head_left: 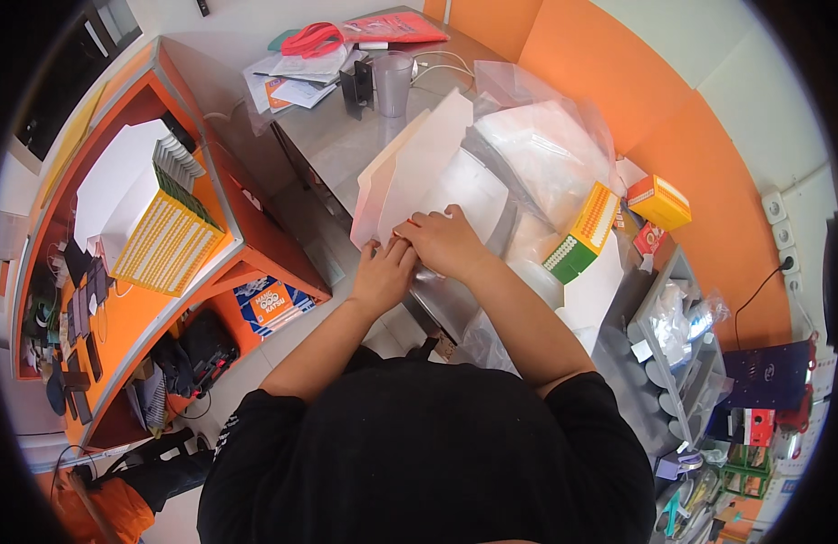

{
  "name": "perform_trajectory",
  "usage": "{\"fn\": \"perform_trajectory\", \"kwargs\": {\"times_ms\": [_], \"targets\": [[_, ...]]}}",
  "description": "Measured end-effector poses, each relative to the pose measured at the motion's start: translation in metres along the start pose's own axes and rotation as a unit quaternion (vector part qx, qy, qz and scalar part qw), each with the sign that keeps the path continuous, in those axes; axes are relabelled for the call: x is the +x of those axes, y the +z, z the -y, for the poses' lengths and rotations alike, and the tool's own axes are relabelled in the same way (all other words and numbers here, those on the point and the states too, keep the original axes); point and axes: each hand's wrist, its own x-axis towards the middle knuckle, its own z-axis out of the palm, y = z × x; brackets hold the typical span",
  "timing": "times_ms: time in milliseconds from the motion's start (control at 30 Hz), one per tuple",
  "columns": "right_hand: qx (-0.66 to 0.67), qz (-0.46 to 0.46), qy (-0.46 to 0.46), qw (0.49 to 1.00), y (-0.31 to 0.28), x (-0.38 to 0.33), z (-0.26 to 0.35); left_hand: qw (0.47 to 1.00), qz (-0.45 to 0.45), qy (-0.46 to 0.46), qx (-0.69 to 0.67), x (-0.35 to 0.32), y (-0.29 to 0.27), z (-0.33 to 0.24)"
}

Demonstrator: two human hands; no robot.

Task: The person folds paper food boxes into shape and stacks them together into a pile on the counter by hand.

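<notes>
Fingers (407,258) of left hand (383,276) and right hand (444,245) bent nearly closed, pinching near edge of white carton. 1 grey table (330,152); 1 white carton (405,161), part-folded, at its left edge. 2 yellow boxes toward right edge: yellow-green (585,231), yellow-red (659,202). 1 cup (394,86) toward far edge. Hands meet, backs up, forearms converging.
</notes>
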Motion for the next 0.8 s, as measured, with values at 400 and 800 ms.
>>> {"fn": "perform_trajectory", "kwargs": {"times_ms": [400, 800], "targets": [[0.251, -0.16, 0.176, 0.938, -0.031, -0.029, -0.067, 0.927, -0.073, -0.034, -0.367, -0.021, -0.008, 0.033], [0.319, -0.076, 0.322, 0.888, 0.012, -0.032, -0.062, 0.818, -0.08, -0.457, -0.341, 0.011, 0.003, 0.039]]}}
